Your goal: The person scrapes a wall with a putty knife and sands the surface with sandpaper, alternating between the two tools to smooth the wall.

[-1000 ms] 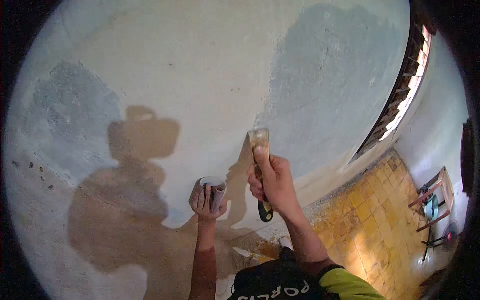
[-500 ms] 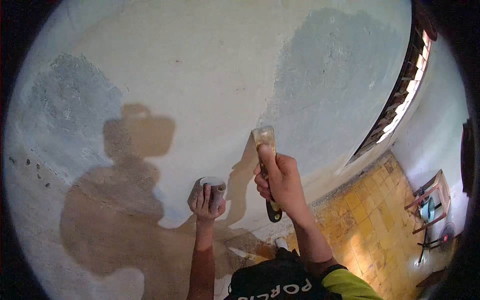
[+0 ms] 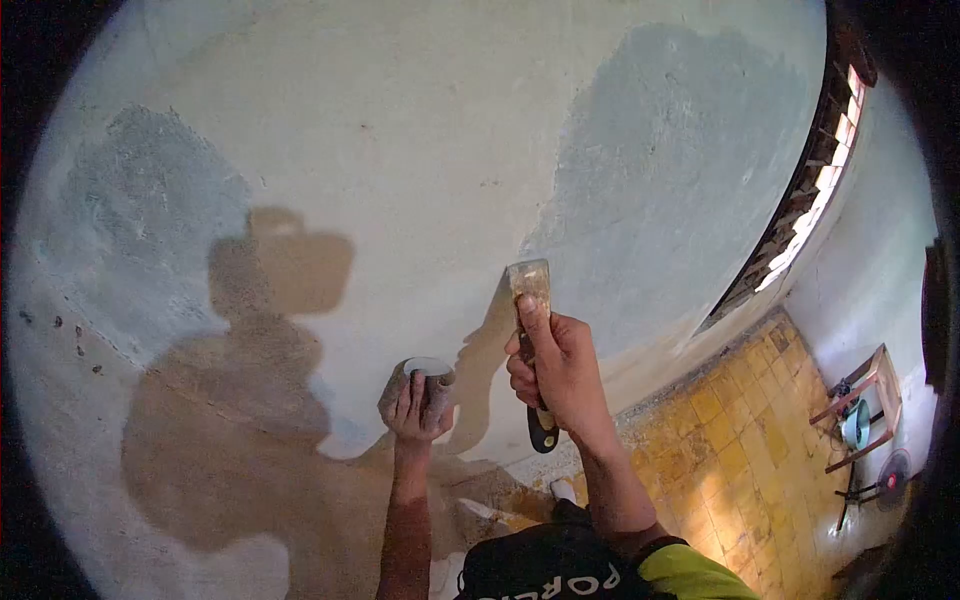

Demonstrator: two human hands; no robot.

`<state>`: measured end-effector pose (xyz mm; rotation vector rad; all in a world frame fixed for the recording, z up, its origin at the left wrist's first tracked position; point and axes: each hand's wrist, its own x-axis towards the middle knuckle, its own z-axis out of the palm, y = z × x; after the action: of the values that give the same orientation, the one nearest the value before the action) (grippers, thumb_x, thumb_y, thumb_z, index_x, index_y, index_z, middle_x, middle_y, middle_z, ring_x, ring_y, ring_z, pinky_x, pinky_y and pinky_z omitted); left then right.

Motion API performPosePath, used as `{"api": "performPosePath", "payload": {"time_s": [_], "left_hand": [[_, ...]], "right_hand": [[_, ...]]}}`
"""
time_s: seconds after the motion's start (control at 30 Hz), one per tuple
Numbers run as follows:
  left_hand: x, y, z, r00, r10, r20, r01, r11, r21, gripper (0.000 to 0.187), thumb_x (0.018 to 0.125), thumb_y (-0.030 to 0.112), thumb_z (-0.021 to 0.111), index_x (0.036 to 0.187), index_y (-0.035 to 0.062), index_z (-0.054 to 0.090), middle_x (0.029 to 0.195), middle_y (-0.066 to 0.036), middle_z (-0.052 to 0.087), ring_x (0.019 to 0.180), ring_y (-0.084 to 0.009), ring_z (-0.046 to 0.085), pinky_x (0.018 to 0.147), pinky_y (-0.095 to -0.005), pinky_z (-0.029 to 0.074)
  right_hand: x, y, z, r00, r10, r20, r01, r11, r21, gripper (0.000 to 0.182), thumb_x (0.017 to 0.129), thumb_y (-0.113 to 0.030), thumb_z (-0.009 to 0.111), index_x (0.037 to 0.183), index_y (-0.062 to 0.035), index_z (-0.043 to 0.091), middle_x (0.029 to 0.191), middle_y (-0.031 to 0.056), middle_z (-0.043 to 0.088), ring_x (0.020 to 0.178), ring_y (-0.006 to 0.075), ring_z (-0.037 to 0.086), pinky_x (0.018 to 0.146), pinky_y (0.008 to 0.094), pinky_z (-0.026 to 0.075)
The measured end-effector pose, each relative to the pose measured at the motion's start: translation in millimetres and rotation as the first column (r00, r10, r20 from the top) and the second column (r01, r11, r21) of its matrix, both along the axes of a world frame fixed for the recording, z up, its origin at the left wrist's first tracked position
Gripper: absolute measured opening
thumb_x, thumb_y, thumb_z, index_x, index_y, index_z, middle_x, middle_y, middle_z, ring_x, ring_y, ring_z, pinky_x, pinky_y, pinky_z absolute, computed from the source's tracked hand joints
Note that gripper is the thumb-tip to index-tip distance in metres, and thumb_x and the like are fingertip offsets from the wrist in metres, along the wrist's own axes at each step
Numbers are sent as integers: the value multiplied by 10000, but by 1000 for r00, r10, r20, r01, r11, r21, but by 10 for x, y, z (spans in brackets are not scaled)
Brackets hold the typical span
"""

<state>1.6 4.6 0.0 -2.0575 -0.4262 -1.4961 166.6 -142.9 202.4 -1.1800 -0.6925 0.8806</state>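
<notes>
My right hand (image 3: 562, 375) is wrapped around the handle of a putty knife (image 3: 530, 284), thumb laid along the neck. Its blade points up, its edge right at the wall (image 3: 420, 200) near the lower tip of a large grey patch (image 3: 680, 150). To the left and lower, my left hand (image 3: 420, 415) grips a grey, rough-sided, cup-shaped thing (image 3: 432, 375) with a pale top. The fingers lie across its front; what it is exactly I cannot tell.
Another grey patch (image 3: 150, 190) marks the wall at left, partly under my shadow (image 3: 230, 430). A barred window (image 3: 800, 210) runs along the right. Yellow tiles (image 3: 730, 430) cover the floor, where a wooden stool (image 3: 875, 400) and a fan (image 3: 893, 478) stand.
The putty knife's blade has tilted slightly and lost its bright glare. The view has shifted a little against the wall; both hands keep their grips.
</notes>
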Motion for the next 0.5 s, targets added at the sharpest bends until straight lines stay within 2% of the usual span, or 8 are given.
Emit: {"api": "performPosePath", "payload": {"time_s": [0.1, 0.17, 0.3, 0.37, 0.5], "left_hand": [[10, -5, -59, 1000, -1, 17, 1, 1000, 4, 429, 925, 241, 479, 1308, 64, 553, 1371, -213, 533, 1271, -423, 482, 1000, -578, 404], [-6, -8, -21, 999, 43, -11, -43, 999, 24, 399, 930, 238, 484, 1282, 70, 568, 1345, -225, 548, 1257, -427, 494, 994, -586, 409], [6, 3, -11, 1000, -12, 8, 12, 1000, -11, 351, 931, 231, 495, 1221, 54, 584, 1320, -236, 561, 1245, -441, 499, 992, -591, 400], [-13, -18, -24, 999, 42, -33, -42, 999, -20, 341, 931, 230, 497, 1210, 52, 579, 1338, -236, 547, 1256, -442, 489, 995, -594, 393], [-9, -8, -11, 997, 74, -27, -73, 997, 36, 381, 935, 236, 489, 1267, 60, 550, 1375, -228, 518, 1273, -439, 472, 1001, -598, 390]], "right_hand": [[15, -35, 6, 998, 46, -42, -46, 999, 6, 495, 1026, -440, 463, 731, -45, 509, 494, -26, 385, 382, 62, 349, 351, 241, 263], [-56, -25, -69, 996, 57, -75, -54, 998, 31, 497, 1023, -443, 467, 729, -45, 508, 494, -26, 385, 378, 64, 344, 348, 243, 262], [-69, 28, -40, 991, 58, -123, -50, 997, 65, 495, 1023, -437, 471, 724, -45, 508, 495, -25, 386, 376, 66, 343, 348, 243, 263], [-56, 12, 24, 987, 68, -143, -60, 996, 61, 498, 1022, -436, 475, 720, -42, 507, 494, -23, 385, 376, 68, 342, 347, 244, 263], [-127, 12, -41, 984, 56, -168, -41, 995, 92, 504, 1020, -438, 478, 715, -38, 506, 496, -20, 390, 379, 71, 352, 348, 246, 267]]}}
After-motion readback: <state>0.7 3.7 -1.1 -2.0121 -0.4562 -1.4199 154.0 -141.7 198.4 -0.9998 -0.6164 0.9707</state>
